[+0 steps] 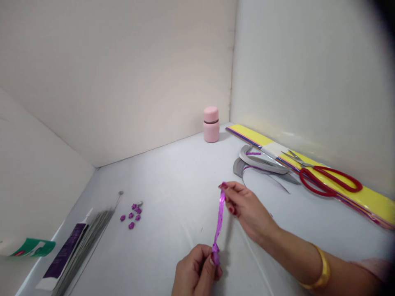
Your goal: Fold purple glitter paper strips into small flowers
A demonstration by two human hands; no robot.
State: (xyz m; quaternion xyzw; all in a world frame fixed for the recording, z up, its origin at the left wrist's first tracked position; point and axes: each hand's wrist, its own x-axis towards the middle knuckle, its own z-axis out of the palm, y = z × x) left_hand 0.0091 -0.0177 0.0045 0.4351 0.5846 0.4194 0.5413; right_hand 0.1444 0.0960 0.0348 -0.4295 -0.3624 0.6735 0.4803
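A shiny purple paper strip [220,213] is stretched between my two hands above the white table. My left hand [197,269], at the bottom centre, pinches the strip's lower, rolled end between thumb and fingers. My right hand [247,207] pinches the upper end with its fingertips; a yellow bangle [322,271] sits on that wrist. Several small purple paper flowers [132,213] lie on the table to the left.
Red-handled scissors [330,183] lie on a yellow pack of paper strips [370,201] along the right wall, beside curled grey strips [262,164]. A pink bottle [211,124] stands in the far corner. A packet of thin wires [78,244] and a glue bottle [26,246] lie at left.
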